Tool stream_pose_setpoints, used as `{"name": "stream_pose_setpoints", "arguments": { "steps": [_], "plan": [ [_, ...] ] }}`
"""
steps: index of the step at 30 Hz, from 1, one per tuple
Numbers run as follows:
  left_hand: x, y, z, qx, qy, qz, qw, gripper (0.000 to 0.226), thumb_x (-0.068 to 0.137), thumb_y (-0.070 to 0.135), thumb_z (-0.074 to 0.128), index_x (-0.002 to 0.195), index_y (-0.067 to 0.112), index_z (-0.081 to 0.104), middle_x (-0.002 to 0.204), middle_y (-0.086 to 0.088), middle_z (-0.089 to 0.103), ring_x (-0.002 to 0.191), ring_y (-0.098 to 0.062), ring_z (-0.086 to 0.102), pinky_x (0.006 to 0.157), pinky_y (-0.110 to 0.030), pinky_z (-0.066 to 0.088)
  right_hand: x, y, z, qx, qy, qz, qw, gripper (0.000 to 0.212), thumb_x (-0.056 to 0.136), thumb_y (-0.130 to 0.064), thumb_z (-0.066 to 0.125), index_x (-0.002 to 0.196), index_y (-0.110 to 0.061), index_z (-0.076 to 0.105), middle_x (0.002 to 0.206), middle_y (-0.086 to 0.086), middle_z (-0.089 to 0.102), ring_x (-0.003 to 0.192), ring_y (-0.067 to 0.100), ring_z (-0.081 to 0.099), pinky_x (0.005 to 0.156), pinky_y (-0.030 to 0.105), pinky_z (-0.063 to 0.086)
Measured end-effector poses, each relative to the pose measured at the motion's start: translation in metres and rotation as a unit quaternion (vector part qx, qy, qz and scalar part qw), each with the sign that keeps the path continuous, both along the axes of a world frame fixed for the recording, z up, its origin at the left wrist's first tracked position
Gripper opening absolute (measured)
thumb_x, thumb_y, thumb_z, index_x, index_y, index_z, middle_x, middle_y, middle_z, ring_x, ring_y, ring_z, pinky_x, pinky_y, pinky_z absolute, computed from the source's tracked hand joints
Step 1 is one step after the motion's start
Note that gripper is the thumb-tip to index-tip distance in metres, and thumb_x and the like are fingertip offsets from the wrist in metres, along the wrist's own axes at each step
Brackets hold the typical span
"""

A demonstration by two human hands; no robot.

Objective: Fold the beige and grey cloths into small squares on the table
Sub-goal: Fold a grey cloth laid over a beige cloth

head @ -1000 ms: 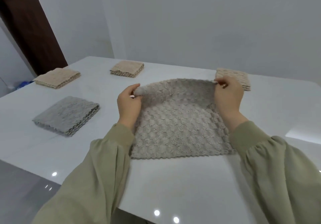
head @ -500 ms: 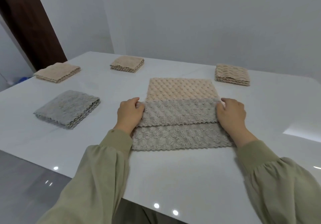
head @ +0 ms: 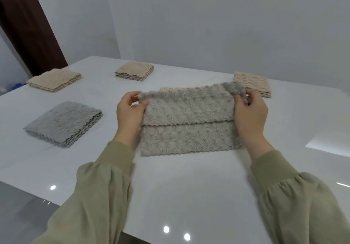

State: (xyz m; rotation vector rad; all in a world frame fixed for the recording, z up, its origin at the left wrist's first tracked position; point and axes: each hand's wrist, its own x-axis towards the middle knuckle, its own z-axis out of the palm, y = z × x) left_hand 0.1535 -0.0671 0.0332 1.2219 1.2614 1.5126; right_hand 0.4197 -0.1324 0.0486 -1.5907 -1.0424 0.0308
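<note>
Pinching the grey cloth (head: 187, 115) corners, both hands' fingers (head: 142, 105) lift its fold.

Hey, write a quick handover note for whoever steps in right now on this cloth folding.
Left hand and right hand pinch the far corners of the grey cloth, with that edge lifted.
The grey cloth is folded over once, mid-table; a beige cloth peeks out behind it.
Done: grey square, left beige square, middle beige square, right beige square.
Left: finish the grey cloth, then fold the beige cloth.
</note>
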Motion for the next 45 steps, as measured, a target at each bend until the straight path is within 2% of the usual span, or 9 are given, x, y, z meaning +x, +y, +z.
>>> {"name": "stream_pose_setpoints", "arguments": {
  "steps": [2, 5, 11, 16, 21, 26, 32, 39, 45],
  "plan": [
    [0.002, 0.004, -0.007, 0.017, 0.079, -0.006, 0.997, 0.044, 0.089, 0.014, 0.061, 0.128, 0.032, 0.050, 0.129, 0.008, 0.050, 0.113, -0.013, 0.054, 0.094, -0.031, 0.048, -0.002, 0.009, -0.011, -0.039, -0.045, -0.016, 0.998, 0.042, 0.092, -0.023, 0.055, 0.131, -0.012, 0.047, 0.110, 0.003, 0.062, 0.100, 0.018, 0.056, 0.090, 0.029, 0.039],
    [0.003, 0.004, -0.017, 0.102, 0.328, -0.004, 0.939, 0.047, 0.090, 0.013, 0.058, 0.135, 0.019, 0.046, 0.142, -0.001, 0.039, 0.132, -0.015, 0.032, 0.109, -0.023, 0.022, 0.007, 0.018, -0.032, -0.171, -0.187, -0.036, 0.967, 0.058, 0.093, -0.030, 0.052, 0.142, -0.008, 0.032, 0.145, 0.016, 0.038, 0.134, 0.034, 0.032, 0.112, 0.048, 0.022],
    [0.012, -0.004, -0.021, 0.182, 0.478, -0.136, 0.848, 0.043, 0.077, 0.029, 0.076, 0.116, 0.016, 0.066, 0.122, 0.001, 0.060, 0.121, -0.017, 0.043, 0.105, -0.026, 0.030, -0.005, -0.002, -0.031, -0.094, -0.324, 0.109, 0.935, 0.038, 0.080, -0.032, 0.043, 0.100, -0.008, 0.066, 0.099, 0.009, 0.067, 0.101, 0.030, 0.057, 0.099, 0.044, 0.035],
    [0.013, -0.007, -0.022, 0.168, 0.504, -0.150, 0.834, 0.028, 0.083, 0.022, 0.070, 0.111, 0.019, 0.069, 0.116, 0.006, 0.065, 0.114, -0.013, 0.052, 0.093, -0.018, 0.034, -0.016, -0.007, -0.036, -0.248, -0.348, 0.203, 0.881, 0.036, 0.083, -0.027, 0.056, 0.118, -0.017, 0.056, 0.114, -0.002, 0.061, 0.113, 0.020, 0.050, 0.115, 0.048, 0.015],
    [0.014, -0.010, -0.020, 0.237, 0.486, -0.091, 0.836, 0.016, 0.080, 0.002, 0.066, 0.093, 0.008, 0.073, 0.094, -0.004, 0.072, 0.094, -0.024, 0.064, 0.084, -0.032, 0.048, -0.010, -0.003, -0.036, -0.077, -0.348, 0.112, 0.927, 0.006, 0.081, -0.005, 0.064, 0.082, -0.009, 0.067, 0.083, 0.006, 0.068, 0.086, 0.029, 0.061, 0.106, 0.050, 0.030],
    [0.012, -0.028, -0.009, 0.319, 0.435, -0.053, 0.840, 0.013, 0.071, 0.000, 0.061, 0.077, 0.008, 0.068, 0.079, -0.002, 0.067, 0.079, -0.017, 0.058, 0.072, -0.025, 0.046, -0.013, -0.019, -0.028, 0.112, -0.359, 0.050, 0.925, 0.005, 0.081, -0.002, 0.060, 0.078, -0.005, 0.063, 0.082, 0.008, 0.065, 0.082, 0.027, 0.057, 0.093, 0.038, 0.036],
    [0.006, -0.045, -0.018, 0.267, 0.503, -0.150, 0.808, 0.020, 0.065, -0.008, 0.058, 0.069, 0.010, 0.064, 0.076, -0.001, 0.058, 0.076, -0.017, 0.049, 0.064, -0.031, 0.044, -0.017, -0.039, -0.039, 0.004, -0.393, 0.184, 0.901, 0.008, 0.073, 0.000, 0.057, 0.068, -0.006, 0.055, 0.068, 0.005, 0.054, 0.072, 0.026, 0.048, 0.069, 0.036, 0.041],
    [-0.001, -0.055, -0.015, 0.268, 0.461, -0.150, 0.833, 0.015, 0.062, 0.001, 0.050, 0.067, 0.011, 0.060, 0.072, 0.002, 0.053, 0.074, -0.008, 0.041, 0.063, -0.018, 0.034, -0.018, -0.051, -0.034, 0.045, -0.396, 0.181, 0.899, 0.008, 0.068, 0.004, 0.055, 0.064, -0.004, 0.055, 0.064, 0.006, 0.051, 0.068, 0.025, 0.044, 0.070, 0.029, 0.035],
    [-0.005, -0.055, -0.022, 0.208, 0.516, -0.228, 0.799, 0.018, 0.066, 0.007, 0.047, 0.069, 0.015, 0.063, 0.072, 0.006, 0.051, 0.078, -0.011, 0.040, 0.068, -0.023, 0.032, -0.012, -0.049, -0.047, -0.051, -0.446, 0.205, 0.870, 0.008, 0.068, -0.002, 0.058, 0.064, -0.009, 0.058, 0.065, 0.003, 0.050, 0.071, 0.024, 0.044, 0.069, 0.029, 0.033]
  ]
}}
